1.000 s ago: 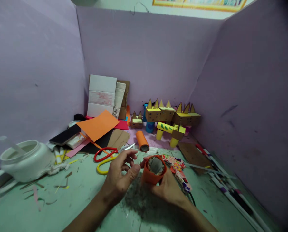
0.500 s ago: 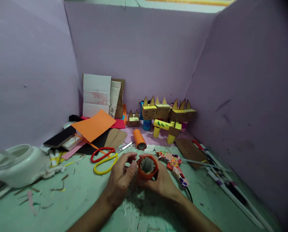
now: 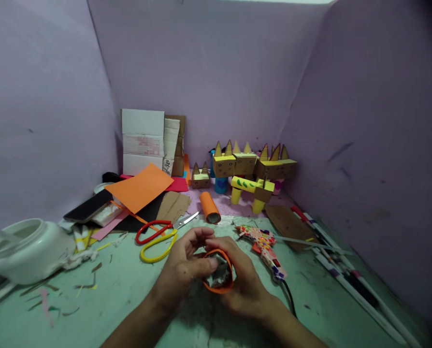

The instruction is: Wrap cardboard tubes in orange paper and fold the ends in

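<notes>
An orange paper-covered cardboard tube (image 3: pixel 219 290) is held up at the front middle, its open end facing me with a ragged grey inside. My right hand (image 3: pixel 245 278) wraps round its right side, fingers over the top. My left hand (image 3: pixel 180 266) closes on the left side, the thumb pressed at the rim and partly over the opening; some fingertips are hidden behind it. Just beyond lies a second orange tube (image 3: pixel 209 207). Scissors (image 3: pixel 158 240) with red and yellow handles rest left of it. To the right is a patterned glue gun (image 3: pixel 265 246).
At the back stand cardboard animal figures (image 3: pixel 243 169) with pointed horns. Orange paper (image 3: pixel 141 187) tops a pile at left, near a white pot (image 3: pixel 38 256). Brown cardboard (image 3: pixel 288 227) and several pens (image 3: pixel 357 285) lie at right. Purple walls (image 3: pixel 216 77) enclose the table.
The orange tube has tilted and come slightly lower. My left thumb has moved onto its opening, and my right fingers have shifted over its top. The view has tipped down slightly.
</notes>
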`<state>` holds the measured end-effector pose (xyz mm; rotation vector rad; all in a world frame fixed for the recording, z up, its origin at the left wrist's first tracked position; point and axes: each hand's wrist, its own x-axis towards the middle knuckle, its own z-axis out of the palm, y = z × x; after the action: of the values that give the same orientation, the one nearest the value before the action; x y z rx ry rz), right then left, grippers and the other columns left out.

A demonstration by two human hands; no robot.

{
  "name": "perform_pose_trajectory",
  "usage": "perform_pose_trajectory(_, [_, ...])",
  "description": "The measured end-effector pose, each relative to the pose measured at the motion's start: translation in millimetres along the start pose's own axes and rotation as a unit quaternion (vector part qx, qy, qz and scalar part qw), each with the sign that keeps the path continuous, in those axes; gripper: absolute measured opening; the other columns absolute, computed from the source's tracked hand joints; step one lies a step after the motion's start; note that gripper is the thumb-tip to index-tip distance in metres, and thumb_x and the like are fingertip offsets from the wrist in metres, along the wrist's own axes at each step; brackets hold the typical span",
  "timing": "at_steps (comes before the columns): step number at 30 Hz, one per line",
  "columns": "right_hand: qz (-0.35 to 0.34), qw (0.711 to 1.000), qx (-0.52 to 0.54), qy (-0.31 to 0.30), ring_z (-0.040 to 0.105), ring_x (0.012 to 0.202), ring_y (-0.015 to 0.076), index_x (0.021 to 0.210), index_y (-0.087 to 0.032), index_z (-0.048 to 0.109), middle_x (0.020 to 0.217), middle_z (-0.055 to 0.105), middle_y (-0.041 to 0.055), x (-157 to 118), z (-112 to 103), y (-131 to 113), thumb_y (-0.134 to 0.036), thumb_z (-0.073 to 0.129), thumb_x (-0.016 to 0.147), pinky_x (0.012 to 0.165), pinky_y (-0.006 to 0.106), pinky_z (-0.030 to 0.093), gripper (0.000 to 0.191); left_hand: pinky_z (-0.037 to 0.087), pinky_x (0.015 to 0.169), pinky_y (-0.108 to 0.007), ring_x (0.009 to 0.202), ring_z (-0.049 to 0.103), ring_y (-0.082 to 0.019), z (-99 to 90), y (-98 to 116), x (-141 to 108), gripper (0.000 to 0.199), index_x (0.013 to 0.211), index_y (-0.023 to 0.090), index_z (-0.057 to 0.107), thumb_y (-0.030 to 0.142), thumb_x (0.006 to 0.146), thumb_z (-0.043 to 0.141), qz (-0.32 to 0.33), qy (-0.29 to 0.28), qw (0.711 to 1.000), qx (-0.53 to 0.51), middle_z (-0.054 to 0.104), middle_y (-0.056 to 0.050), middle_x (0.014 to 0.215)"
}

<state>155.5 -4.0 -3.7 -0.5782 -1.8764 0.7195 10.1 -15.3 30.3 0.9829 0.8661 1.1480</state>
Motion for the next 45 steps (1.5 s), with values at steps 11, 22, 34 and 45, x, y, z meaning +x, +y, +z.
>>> perform_pose_trajectory(11, [0.012,0.999,-0.012,0.049,0.058,0.093,0.0219,0.118,-0.024,0.048,0.107,0.057,0.0071,0.7,0.0,-0.9,-0.012,0.063,0.068,0.079,0.034,0.049,0.054,0.042,0.089,-0.035,0.109,0.051,-0.028,-2.7,3.7,-0.2,0.06,0.111,0.017,0.055,0.048,0.064,0.074,0.034,-0.043,0.999,0.0,0.057,-0.01,0.109])
perform_pose_trajectory(22, [0.092,0.981,0.084,0.147,0.063,0.084,0.0216,0.108,-0.025,0.053,0.095,0.065,0.004,2.1,-7.2,-9.3,-0.017,0.066,0.063,0.076,0.034,0.052,0.047,0.035,0.099,-0.037,0.122,0.044,-0.026,-17.3,-16.6,10.0,0.075,0.125,0.022,0.044,0.011,0.054,0.065,-0.034,-0.136,0.989,-0.035,0.051,-0.008,0.127])
perform_pose_trajectory(34, [0.244,0.906,0.23,0.258,0.059,0.091,0.0232,0.129,-0.028,0.035,0.108,0.056,0.0073,7.8,-8.6,3.0,-0.032,0.078,0.06,0.078,0.037,0.049,0.082,0.051,0.068,-0.036,0.08,0.06,-0.021,-7.0,-20.7,12.6,0.063,0.109,0.011,0.055,0.004,0.046,0.047,-0.137,-0.081,0.971,-0.177,0.062,-0.01,0.095])
perform_pose_trajectory(45, [0.286,0.948,0.08,0.117,0.057,0.077,0.0233,0.079,-0.018,0.07,0.083,0.063,0.0066,11.6,-35.3,12.4,-0.05,0.069,0.068,0.074,0.036,0.047,0.034,0.045,0.045,-0.023,0.049,0.057,-0.013,-9.4,-12.5,16.6,0.028,0.087,0.01,0.064,0.017,0.061,0.055,-0.114,0.006,0.991,-0.075,0.062,-0.004,0.065])
